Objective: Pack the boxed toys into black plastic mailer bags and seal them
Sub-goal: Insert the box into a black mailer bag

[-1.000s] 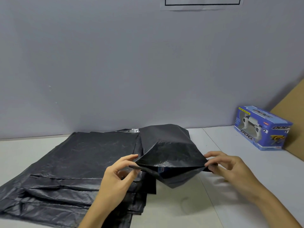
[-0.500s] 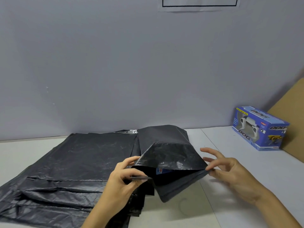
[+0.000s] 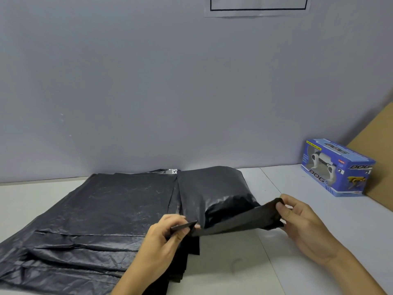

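Note:
A bulging black mailer bag (image 3: 214,188) lies on the white table, its near flap stretched flat toward me. My left hand (image 3: 168,237) pinches the flap's left corner. The flap's right corner is pinched by my right hand (image 3: 297,218). The bag's mouth is covered by the flap, so whatever is inside is hidden. A blue boxed toy dog (image 3: 338,167) stands at the far right by the wall, apart from both hands.
A stack of flat black mailer bags (image 3: 95,213) covers the table's left half, touching the filled bag. A brown cardboard sheet (image 3: 376,150) leans behind the blue box. A grey wall runs along the table's (image 3: 244,262) back edge.
The bag's mouth, open before with a blue box showing inside, is now covered. Both hands took the flap's corners and pulled it taut toward me; the right hand re-gripped.

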Demonstrator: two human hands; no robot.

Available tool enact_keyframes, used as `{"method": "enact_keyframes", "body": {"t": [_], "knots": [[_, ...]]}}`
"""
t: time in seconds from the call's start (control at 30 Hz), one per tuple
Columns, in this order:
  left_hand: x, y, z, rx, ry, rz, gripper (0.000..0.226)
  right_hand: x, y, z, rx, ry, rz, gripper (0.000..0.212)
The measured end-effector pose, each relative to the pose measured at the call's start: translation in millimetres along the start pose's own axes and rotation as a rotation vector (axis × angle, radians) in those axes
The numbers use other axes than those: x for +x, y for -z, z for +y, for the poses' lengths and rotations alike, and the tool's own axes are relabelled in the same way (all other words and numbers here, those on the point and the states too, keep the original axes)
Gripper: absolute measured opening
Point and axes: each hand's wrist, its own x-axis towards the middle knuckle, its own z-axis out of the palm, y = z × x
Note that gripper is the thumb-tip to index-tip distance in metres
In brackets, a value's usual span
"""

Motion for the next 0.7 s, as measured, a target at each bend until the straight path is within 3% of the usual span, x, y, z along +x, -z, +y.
{"method": "enact_keyframes", "body": {"t": [0.1, 0.27, 0.43, 0.57, 0.7], "knots": [[-0.5, -1.8, -0.5, 0.064, -0.028, -0.023, 0.022, -0.7, 1.0, 1.9, -0.145, -0.023, 0.020, 0.046], [3.3, -8.7, 0.6, -0.141, 0.072, 0.174, 0.026, -4.2, -9.8, -1.6, -0.266, 0.014, 0.109, 0.024], [6.1, -15.3, 0.7, -0.228, 0.178, 0.317, 0.031, -0.9, -26.0, 9.2, -0.258, -0.001, 0.222, 0.022], [11.2, -16.4, -9.7, 0.002, 0.331, 0.262, 0.041, 5.4, -36.5, 26.6, -0.245, -0.156, 0.286, 0.029], [9.3, -30.6, -3.9, 0.243, 0.282, 0.236, 0.046, 6.4, -41.7, 27.8, -0.345, -0.207, 0.304, 0.032]]}}
